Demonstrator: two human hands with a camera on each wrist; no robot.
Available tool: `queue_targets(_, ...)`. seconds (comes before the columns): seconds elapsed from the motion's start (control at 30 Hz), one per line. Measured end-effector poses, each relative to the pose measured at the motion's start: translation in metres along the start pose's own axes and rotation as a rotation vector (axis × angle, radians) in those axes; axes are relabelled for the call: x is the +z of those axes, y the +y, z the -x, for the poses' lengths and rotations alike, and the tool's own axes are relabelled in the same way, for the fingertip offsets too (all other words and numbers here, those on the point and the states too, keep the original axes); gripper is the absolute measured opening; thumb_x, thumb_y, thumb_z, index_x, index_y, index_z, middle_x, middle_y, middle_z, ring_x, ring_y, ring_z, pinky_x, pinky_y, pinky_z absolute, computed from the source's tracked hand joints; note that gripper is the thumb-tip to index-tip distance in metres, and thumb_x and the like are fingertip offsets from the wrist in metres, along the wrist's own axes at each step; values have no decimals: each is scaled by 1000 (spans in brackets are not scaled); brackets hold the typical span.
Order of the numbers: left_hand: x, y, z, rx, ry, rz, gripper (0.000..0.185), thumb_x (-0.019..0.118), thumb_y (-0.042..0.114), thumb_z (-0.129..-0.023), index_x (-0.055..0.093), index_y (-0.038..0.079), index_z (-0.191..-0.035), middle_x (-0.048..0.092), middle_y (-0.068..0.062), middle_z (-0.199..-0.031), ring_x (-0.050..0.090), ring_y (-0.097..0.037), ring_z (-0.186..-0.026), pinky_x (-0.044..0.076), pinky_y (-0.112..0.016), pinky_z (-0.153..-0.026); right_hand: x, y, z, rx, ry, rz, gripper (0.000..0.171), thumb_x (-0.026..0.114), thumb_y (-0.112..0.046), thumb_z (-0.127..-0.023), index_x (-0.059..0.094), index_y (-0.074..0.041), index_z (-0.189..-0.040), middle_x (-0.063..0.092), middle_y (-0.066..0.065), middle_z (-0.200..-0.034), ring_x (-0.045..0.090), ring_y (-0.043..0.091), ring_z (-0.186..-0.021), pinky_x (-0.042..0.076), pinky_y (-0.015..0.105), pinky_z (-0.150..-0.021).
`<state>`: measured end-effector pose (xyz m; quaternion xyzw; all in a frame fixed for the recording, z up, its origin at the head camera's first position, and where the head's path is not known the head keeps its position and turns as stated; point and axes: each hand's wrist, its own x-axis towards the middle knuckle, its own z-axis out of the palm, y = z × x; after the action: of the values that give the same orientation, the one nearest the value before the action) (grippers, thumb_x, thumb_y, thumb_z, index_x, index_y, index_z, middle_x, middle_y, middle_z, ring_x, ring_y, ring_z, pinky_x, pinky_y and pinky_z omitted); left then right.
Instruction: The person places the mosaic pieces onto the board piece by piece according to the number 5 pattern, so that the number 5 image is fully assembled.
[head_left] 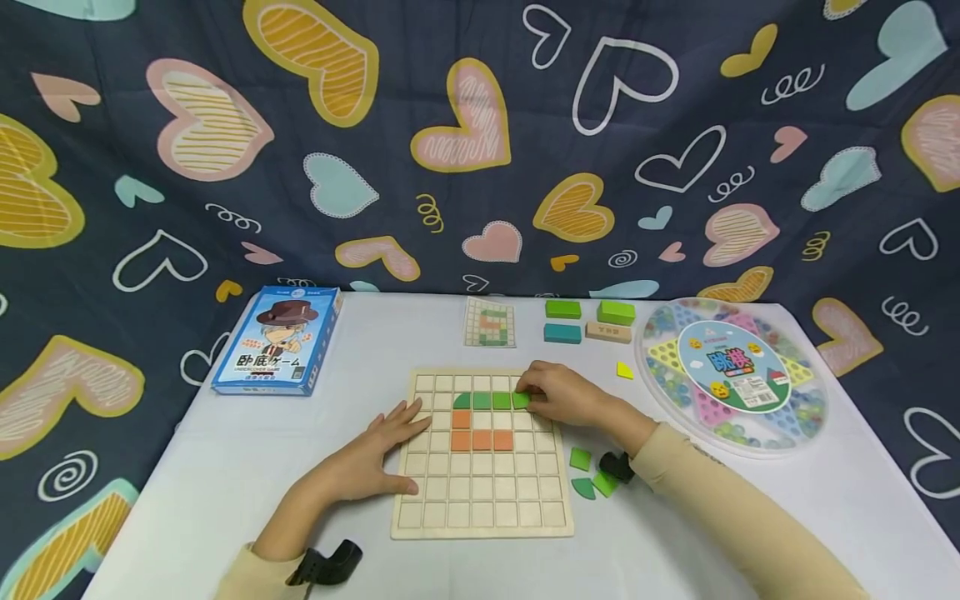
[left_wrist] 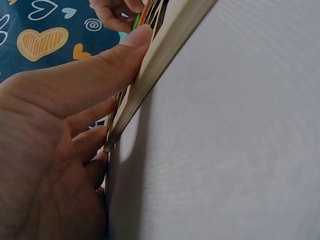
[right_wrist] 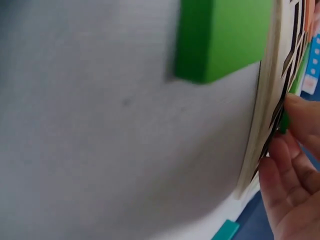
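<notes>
Your grid board [head_left: 480, 492] lies on the table [head_left: 187, 500] in the lower middle of the frame. A row of tiles [head_left: 491, 401] sits in its upper part, with another row of tiles [head_left: 482, 440] just below it. Your left hand [head_left: 375, 457] rests on the board's left edge. Your right hand [head_left: 562, 396] is at the board's upper right, touching the end tile. Loose tiles [head_left: 588, 475] lie just right of the board. The card box [head_left: 277, 340] is at upper left, the pattern card [head_left: 490, 322] behind the board, the blocks [head_left: 588, 321] right of that card, and the round game tray [head_left: 731, 375] at far right
</notes>
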<state>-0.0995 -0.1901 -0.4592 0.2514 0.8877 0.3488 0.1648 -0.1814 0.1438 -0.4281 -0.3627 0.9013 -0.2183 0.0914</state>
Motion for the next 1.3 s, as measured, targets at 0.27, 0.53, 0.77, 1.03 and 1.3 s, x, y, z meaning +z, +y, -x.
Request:
queue_targets(0.27,-1,0,5,-5,15,-8,92,79,41,-70,37,13,-147,14,-9,-159,8,-33,-147,6,-57,-116,0,2,1,37,-16,-62,30,70,-20,-86,66,-8,-114,61,2,-106,57,11,-89,51,29,-80)
queue_targets(0.53,-2,2,4,-23,-2,-8,92,79,42,-71,36,15,-147,13,-6,-160,6,-30,-147,5,-54,-118,-28,52,43,201,161,-173,35,68,-11,-86,62,0,-119,64,13,-115,61,28,-104,54,41,-87)
queue_targets(0.77,-3,2,2,-20,8,-15,91,80,40,-70,37,13,-147,14,-8,-159,7,-32,-147,5,-55,-117,-47,87,70,401,198,-222,39,64,-10,-89,57,4,-124,60,22,-123,58,36,-111,51,47,-92)
queue_targets(1.03,-1,3,0,-17,5,6,92,80,39,-70,37,13,-147,14,-8,-159,6,-31,-147,4,-55,-117,-41,95,69,449,149,-102,35,65,-3,-86,61,2,-120,63,20,-115,60,33,-104,50,47,-90)
queue_targets(1.3,0,1,0,-13,6,-3,92,80,39,-70,36,13,-147,14,-8,-159,6,-31,-147,4,-55,-117,-38,92,66,456,179,-30,22,68,0,-81,68,1,-103,64,15,-96,59,26,-87,51,42,-79)
